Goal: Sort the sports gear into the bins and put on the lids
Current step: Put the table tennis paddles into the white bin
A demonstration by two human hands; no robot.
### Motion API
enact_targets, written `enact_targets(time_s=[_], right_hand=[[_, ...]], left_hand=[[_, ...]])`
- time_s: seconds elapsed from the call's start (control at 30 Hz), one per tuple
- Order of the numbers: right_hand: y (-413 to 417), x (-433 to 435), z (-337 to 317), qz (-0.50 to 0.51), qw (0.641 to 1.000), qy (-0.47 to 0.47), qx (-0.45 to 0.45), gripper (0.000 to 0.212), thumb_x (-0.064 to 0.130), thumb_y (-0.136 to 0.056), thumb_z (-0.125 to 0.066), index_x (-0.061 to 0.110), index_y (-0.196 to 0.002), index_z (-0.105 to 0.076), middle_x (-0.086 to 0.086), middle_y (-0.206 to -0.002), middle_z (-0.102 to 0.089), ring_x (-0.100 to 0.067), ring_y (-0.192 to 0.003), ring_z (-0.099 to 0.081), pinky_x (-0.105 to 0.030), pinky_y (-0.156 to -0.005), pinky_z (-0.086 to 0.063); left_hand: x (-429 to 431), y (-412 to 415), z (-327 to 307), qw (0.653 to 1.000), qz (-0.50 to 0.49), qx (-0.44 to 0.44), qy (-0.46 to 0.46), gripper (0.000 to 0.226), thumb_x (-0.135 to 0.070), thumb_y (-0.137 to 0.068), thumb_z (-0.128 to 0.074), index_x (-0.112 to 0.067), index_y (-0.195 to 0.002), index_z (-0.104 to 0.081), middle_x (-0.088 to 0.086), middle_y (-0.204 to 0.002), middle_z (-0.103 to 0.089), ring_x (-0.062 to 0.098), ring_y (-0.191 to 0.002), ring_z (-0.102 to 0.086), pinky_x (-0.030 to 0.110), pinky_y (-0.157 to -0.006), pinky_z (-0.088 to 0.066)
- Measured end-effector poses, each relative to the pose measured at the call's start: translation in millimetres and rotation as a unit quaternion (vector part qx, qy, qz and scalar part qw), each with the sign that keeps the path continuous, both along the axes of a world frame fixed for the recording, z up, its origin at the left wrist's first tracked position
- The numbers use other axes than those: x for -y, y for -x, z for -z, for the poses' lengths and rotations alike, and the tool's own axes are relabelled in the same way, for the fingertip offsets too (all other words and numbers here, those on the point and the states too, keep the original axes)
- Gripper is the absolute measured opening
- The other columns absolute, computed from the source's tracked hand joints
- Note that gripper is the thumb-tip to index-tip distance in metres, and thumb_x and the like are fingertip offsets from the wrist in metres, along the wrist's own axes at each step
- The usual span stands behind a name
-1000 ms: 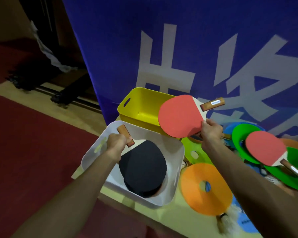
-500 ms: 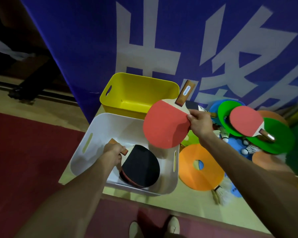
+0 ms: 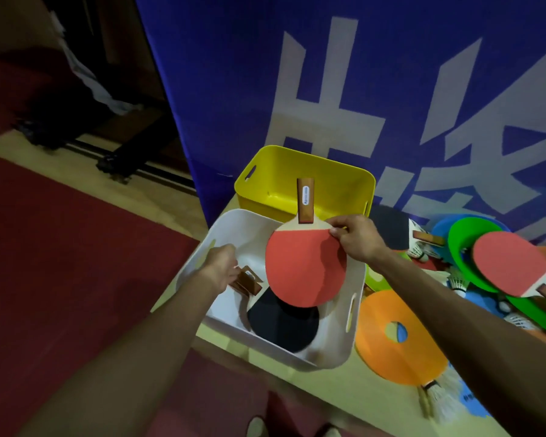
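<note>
A white bin (image 3: 341, 351) stands near the table's front edge, with a yellow bin (image 3: 338, 181) behind it. A black-faced paddle (image 3: 284, 323) lies in the white bin; my left hand (image 3: 221, 266) is closed around its wooden handle (image 3: 248, 282). My right hand (image 3: 355, 236) pinches the edge of a red-faced paddle (image 3: 303, 269) held over the white bin, handle pointing toward the yellow bin. Another red paddle (image 3: 511, 266) lies on green discs at the right.
Flat discs lie right of the bins: orange (image 3: 401, 339), green (image 3: 467, 244), blue (image 3: 438, 225). Several shuttlecocks (image 3: 438, 395) lie among them. A blue banner (image 3: 360, 89) stands close behind the table. Red carpet (image 3: 60, 247) covers the floor at the left.
My right hand has swung the red paddle over the white bin and turned its handle to point away from me. My left hand still holds the black paddle's handle low in the bin.
</note>
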State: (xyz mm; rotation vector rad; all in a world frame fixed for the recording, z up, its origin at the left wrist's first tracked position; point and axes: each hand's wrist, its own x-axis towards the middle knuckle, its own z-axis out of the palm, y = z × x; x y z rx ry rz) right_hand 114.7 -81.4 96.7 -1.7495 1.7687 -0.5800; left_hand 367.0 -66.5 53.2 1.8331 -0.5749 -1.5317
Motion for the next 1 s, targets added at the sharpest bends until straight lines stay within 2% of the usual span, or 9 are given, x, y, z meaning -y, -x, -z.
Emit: enact_targets(time_s=[0.1, 0.2, 0.3, 0.4, 0.47, 0.6, 0.7, 0.77, 1.0], right_hand=[[-12.3, 8.9, 10.6, -0.066, 0.997, -0.013, -0.048, 0.022, 0.013, -0.093, -0.057, 0.011, -0.110, -0.071, -0.006, -0.116, -0.069, -0.024, -0.111, -0.060, -0.031, -0.088, -0.045], [-27.0, 15.2, 23.8, -0.108, 0.990, -0.025, -0.091, 0.020, 0.017, -0.092, -0.059, 0.016, -0.106, -0.073, -0.005, -0.114, -0.070, -0.025, -0.111, -0.061, -0.034, -0.088, -0.048], [-41.1, 17.4, 35.9, -0.147, 0.979, -0.041, -0.133, 0.021, 0.020, -0.092, -0.058, 0.022, -0.106, -0.073, -0.002, -0.114, -0.071, -0.023, -0.110, -0.061, -0.033, -0.087, -0.049], [-51.5, 18.3, 46.8, -0.187, 0.961, -0.049, -0.198, 0.027, 0.015, -0.092, -0.055, 0.021, -0.114, -0.069, 0.001, -0.123, -0.066, -0.022, -0.117, -0.058, -0.031, -0.093, -0.047], [-56.9, 19.3, 54.6, -0.212, 0.946, -0.057, -0.240, 0.031, 0.014, -0.091, -0.053, 0.018, -0.118, -0.067, 0.002, -0.128, -0.063, -0.021, -0.120, -0.056, -0.029, -0.098, -0.044], [-60.4, 19.2, 71.5, -0.198, 0.933, -0.097, -0.284, 0.035, 0.012, -0.088, -0.051, 0.022, -0.119, -0.067, 0.002, -0.129, -0.062, -0.021, -0.120, -0.055, -0.031, -0.099, -0.044], [-63.6, 16.6, 82.7, -0.196, 0.929, -0.124, -0.288, 0.035, 0.012, -0.090, -0.051, 0.019, -0.121, -0.066, 0.001, -0.130, -0.062, -0.021, -0.119, -0.056, -0.031, -0.099, -0.045], [-65.9, 17.4, 88.7, -0.185, 0.934, -0.130, -0.278, 0.035, 0.010, -0.091, -0.051, 0.017, -0.122, -0.065, -0.001, -0.131, -0.061, -0.022, -0.119, -0.056, -0.030, -0.099, -0.044], [-72.5, 13.4, 93.3, -0.203, 0.923, -0.180, -0.274, 0.045, 0.013, -0.095, -0.047, 0.013, -0.140, -0.046, -0.007, -0.146, -0.045, -0.025, -0.131, -0.044, -0.030, -0.109, -0.033]], left_hand=[[1.4, -5.8, -7.7, 0.998, -0.034, -0.004, 0.049, 0.017, -0.015, -0.098, -0.040, -0.009, -0.086, -0.051, 0.011, -0.090, -0.056, 0.022, -0.077, -0.055, 0.027, -0.065, -0.043], [2.1, -11.7, -13.2, 0.993, -0.040, 0.041, 0.105, 0.014, -0.014, -0.094, -0.045, -0.010, -0.087, -0.056, 0.007, -0.088, -0.059, 0.024, -0.086, -0.056, 0.030, -0.074, -0.047], [0.5, -16.9, -16.1, 0.983, -0.013, 0.092, 0.156, 0.021, -0.013, -0.093, -0.045, -0.020, -0.075, -0.054, 0.006, -0.088, -0.056, 0.022, -0.086, -0.053, 0.035, -0.081, -0.048], [-3.2, -21.6, -17.4, 0.976, 0.002, 0.119, 0.180, 0.013, -0.016, -0.093, -0.048, -0.020, -0.093, -0.060, 0.000, -0.100, -0.060, 0.020, -0.096, -0.058, 0.037, -0.093, -0.048], [-6.1, -24.6, -17.3, 0.974, 0.015, 0.132, 0.183, 0.019, -0.017, -0.093, -0.049, -0.019, -0.108, -0.060, -0.002, -0.109, -0.060, 0.020, -0.105, -0.059, 0.038, -0.097, -0.048], [-12.7, -27.7, -15.7, 0.973, 0.044, 0.127, 0.189, 0.019, -0.015, -0.092, -0.049, -0.019, -0.106, -0.063, -0.001, -0.104, -0.063, 0.018, -0.095, -0.062, 0.035, -0.087, -0.051], [-18.9, -27.7, -14.1, 0.973, 0.082, 0.106, 0.189, 0.018, -0.012, -0.094, -0.048, -0.018, -0.101, -0.063, -0.002, -0.099, -0.062, 0.009, -0.083, -0.062, 0.026, -0.077, -0.050], [-21.8, -28.3, -13.4, 0.973, 0.098, 0.100, 0.184, 0.020, -0.010, -0.094, -0.046, -0.019, -0.098, -0.064, 0.000, -0.097, -0.064, 0.012, -0.084, -0.063, 0.023, -0.073, -0.050], [-20.6, -24.8, -19.0, 0.972, 0.152, 0.073, 0.164, 0.024, -0.011, -0.092, -0.044, -0.018, -0.094, -0.067, 0.007, -0.099, -0.069, 0.019, -0.091, -0.067, 0.029, -0.082, -0.053]])
